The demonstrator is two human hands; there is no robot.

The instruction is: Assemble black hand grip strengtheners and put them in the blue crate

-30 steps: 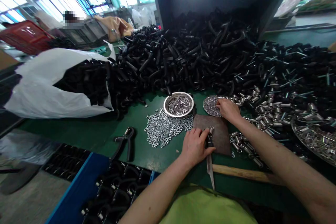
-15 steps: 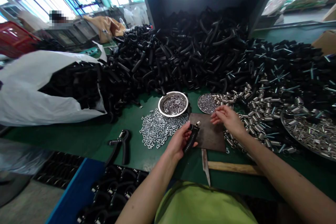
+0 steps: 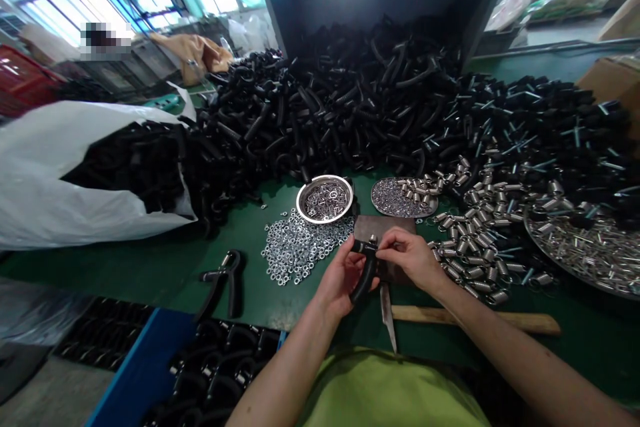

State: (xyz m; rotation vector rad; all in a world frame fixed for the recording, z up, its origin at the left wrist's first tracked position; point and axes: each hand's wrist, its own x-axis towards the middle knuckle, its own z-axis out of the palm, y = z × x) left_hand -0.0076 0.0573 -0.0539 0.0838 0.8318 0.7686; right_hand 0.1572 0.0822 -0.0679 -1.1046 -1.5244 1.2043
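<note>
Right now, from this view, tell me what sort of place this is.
Probably a small-parts assembly workshop: a heap of black curved parts, a pile of loose metal springs and a hammer lie on one green workbench.

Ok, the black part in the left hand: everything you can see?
The black part is a curved, grip-like piece, plastic or rubber by its look, with silvery metal at its top. The left hand holds it slanted over the green table; the right hand has fingertips at that top end. Fingers hide some.
</note>
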